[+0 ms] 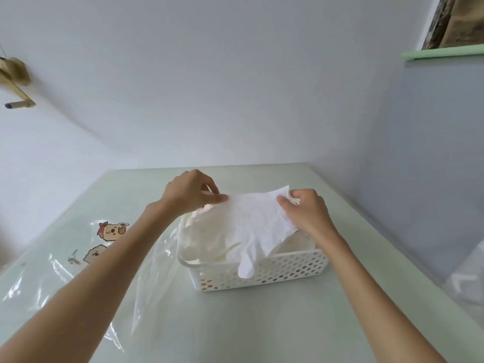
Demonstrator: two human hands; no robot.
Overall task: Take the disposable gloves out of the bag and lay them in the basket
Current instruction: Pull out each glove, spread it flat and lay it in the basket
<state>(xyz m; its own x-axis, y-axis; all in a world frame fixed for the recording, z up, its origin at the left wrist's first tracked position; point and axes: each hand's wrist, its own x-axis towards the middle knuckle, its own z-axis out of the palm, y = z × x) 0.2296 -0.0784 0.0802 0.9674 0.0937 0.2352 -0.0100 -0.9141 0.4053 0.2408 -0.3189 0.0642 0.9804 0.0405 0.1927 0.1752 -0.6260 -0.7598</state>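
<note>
Head view: left hand (192, 191) and right hand (307, 212), fingers (284, 201) pinching opposite cuff corners of white glove (255, 226), stretched over white basket (262, 273) below fingers. Clear bag (86, 260) lies left on desk (262, 323).
</note>
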